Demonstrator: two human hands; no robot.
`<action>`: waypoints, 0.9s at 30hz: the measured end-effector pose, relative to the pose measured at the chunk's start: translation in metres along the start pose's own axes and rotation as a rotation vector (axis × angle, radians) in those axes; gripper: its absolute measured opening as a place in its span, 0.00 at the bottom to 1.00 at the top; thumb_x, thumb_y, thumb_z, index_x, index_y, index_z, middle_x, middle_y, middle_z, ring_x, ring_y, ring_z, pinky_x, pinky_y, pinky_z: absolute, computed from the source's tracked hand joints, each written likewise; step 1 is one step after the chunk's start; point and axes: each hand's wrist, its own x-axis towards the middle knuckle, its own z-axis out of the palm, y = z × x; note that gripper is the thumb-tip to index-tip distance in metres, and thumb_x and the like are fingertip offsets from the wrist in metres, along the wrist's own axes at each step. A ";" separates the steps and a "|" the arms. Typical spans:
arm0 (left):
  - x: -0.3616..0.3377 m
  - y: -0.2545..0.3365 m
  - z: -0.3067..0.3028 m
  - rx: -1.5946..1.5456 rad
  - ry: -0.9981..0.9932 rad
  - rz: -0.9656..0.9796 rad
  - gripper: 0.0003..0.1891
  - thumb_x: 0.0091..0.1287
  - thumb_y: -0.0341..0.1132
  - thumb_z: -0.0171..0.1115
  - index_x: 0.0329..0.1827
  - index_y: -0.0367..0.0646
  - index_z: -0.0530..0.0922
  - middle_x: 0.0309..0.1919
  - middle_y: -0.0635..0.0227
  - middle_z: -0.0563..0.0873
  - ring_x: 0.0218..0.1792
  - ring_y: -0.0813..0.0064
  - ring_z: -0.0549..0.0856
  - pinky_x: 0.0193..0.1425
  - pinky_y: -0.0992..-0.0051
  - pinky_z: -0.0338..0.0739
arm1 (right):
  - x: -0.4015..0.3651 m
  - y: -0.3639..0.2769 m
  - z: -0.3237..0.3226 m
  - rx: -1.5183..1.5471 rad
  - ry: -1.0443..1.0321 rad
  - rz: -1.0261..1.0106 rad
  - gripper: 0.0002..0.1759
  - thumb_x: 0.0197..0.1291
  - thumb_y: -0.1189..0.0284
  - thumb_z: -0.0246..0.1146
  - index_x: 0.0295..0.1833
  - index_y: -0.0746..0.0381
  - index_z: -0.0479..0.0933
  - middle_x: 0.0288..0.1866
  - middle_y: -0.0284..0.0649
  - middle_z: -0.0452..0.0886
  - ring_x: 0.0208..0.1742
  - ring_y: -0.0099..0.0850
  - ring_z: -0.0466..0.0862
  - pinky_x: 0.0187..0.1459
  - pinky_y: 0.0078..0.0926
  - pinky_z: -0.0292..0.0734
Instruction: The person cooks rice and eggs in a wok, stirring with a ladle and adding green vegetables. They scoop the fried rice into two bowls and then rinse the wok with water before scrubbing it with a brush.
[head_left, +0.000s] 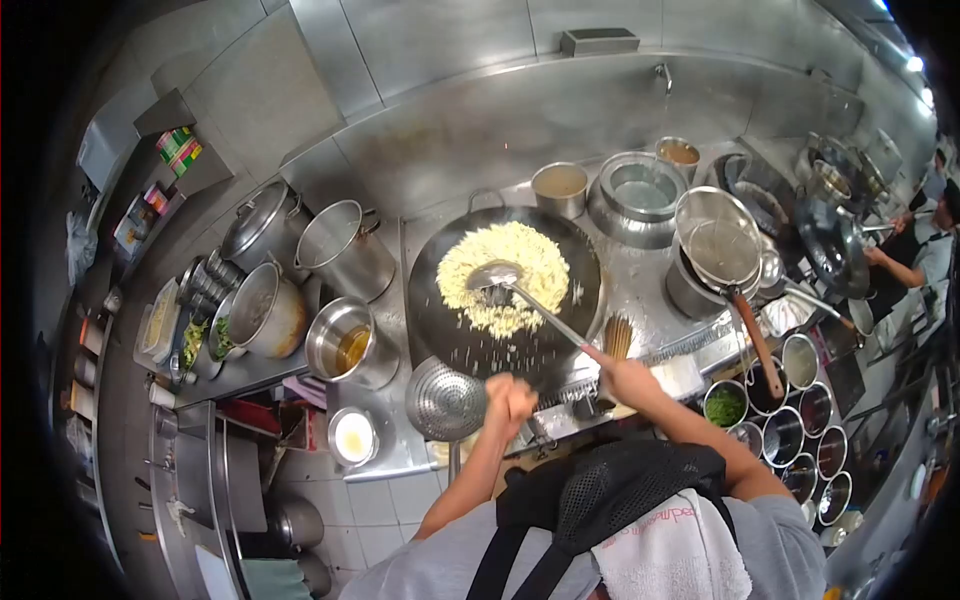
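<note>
A large dark wok (430,300) holds a heap of pale yellow fried rice (515,250), with loose grains on its near side. My right hand (630,383) is closed around the handle of a metal ladle (497,274), whose bowl rests on the rice. Near the wok's front edge my left hand (510,400) is closed in a fist; what it grips is hidden. Left of that hand lies a round perforated strainer (445,400), its handle pointing toward me.
A pot with yellow liquid (352,345) and a bowl (353,437) stand left. Behind the wok are a metal pot (560,190) and a wide water pot (643,187). Right are a sieve (718,240), a bamboo brush (617,337) and several ingredient tins (783,433). Other people work far right.
</note>
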 end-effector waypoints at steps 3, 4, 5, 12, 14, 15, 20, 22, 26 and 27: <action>-0.037 -0.002 0.021 0.280 0.306 -0.018 0.08 0.64 0.30 0.60 0.45 0.50 0.75 0.33 0.60 0.83 0.30 0.61 0.85 0.27 0.59 0.85 | -0.013 -0.015 -0.036 0.111 -0.072 -0.050 0.38 0.68 0.68 0.60 0.81 0.37 0.57 0.28 0.57 0.81 0.32 0.56 0.83 0.40 0.49 0.77; -0.022 0.007 0.021 0.214 0.325 0.022 0.07 0.65 0.31 0.60 0.44 0.49 0.75 0.32 0.61 0.83 0.30 0.60 0.85 0.27 0.60 0.85 | -0.026 -0.004 -0.039 0.196 -0.019 -0.131 0.38 0.68 0.69 0.61 0.81 0.40 0.58 0.31 0.56 0.82 0.31 0.52 0.84 0.42 0.43 0.79; -0.007 0.014 0.015 0.130 0.354 0.068 0.06 0.66 0.32 0.60 0.44 0.48 0.75 0.32 0.61 0.83 0.29 0.59 0.85 0.28 0.60 0.86 | -0.043 0.000 -0.051 0.234 -0.035 -0.107 0.37 0.68 0.69 0.61 0.81 0.42 0.59 0.33 0.56 0.83 0.29 0.46 0.83 0.41 0.39 0.79; 0.073 0.062 0.015 0.046 0.185 0.007 0.10 0.72 0.40 0.58 0.38 0.43 0.76 0.30 0.61 0.82 0.26 0.64 0.86 0.32 0.62 0.90 | -0.069 0.047 -0.077 -0.229 -0.201 0.124 0.36 0.64 0.70 0.65 0.77 0.35 0.66 0.36 0.62 0.83 0.37 0.56 0.86 0.42 0.48 0.80; 0.078 0.059 0.012 0.115 0.190 -0.014 0.11 0.71 0.41 0.59 0.35 0.42 0.77 0.28 0.61 0.82 0.25 0.64 0.86 0.29 0.66 0.89 | -0.024 0.051 -0.025 -0.150 -0.143 0.105 0.39 0.65 0.71 0.61 0.80 0.34 0.59 0.36 0.64 0.83 0.40 0.61 0.85 0.43 0.57 0.76; 0.079 0.060 0.013 0.095 0.187 -0.001 0.11 0.71 0.41 0.59 0.35 0.42 0.77 0.28 0.61 0.82 0.25 0.64 0.86 0.29 0.66 0.89 | 0.000 0.053 0.002 -0.165 -0.096 0.059 0.40 0.65 0.72 0.61 0.80 0.33 0.58 0.38 0.64 0.83 0.42 0.63 0.84 0.44 0.55 0.77; 0.082 0.050 -0.001 0.113 0.226 0.007 0.12 0.69 0.43 0.61 0.36 0.42 0.77 0.28 0.61 0.82 0.25 0.65 0.87 0.25 0.70 0.87 | 0.047 0.031 0.026 0.618 -0.212 0.157 0.38 0.72 0.71 0.58 0.83 0.46 0.54 0.20 0.37 0.75 0.18 0.31 0.77 0.22 0.31 0.72; 0.080 0.054 0.010 0.089 0.240 -0.003 0.13 0.72 0.43 0.59 0.39 0.42 0.76 0.27 0.62 0.81 0.22 0.65 0.86 0.21 0.73 0.85 | 0.045 0.005 0.006 0.897 -0.135 0.236 0.38 0.74 0.72 0.56 0.84 0.45 0.49 0.22 0.26 0.66 0.17 0.17 0.67 0.17 0.20 0.64; 0.081 0.054 0.005 0.088 0.214 -0.013 0.12 0.73 0.43 0.58 0.41 0.43 0.75 0.26 0.64 0.81 0.21 0.66 0.85 0.19 0.75 0.83 | 0.082 -0.003 0.053 0.894 0.108 0.198 0.39 0.75 0.71 0.54 0.85 0.44 0.46 0.22 0.29 0.68 0.18 0.19 0.68 0.18 0.22 0.68; 0.082 0.052 0.001 0.082 0.217 -0.009 0.12 0.73 0.43 0.58 0.41 0.43 0.75 0.26 0.64 0.81 0.21 0.66 0.85 0.19 0.75 0.83 | 0.079 -0.004 0.057 0.891 0.101 0.197 0.39 0.75 0.71 0.54 0.85 0.44 0.46 0.22 0.29 0.68 0.18 0.19 0.68 0.18 0.22 0.68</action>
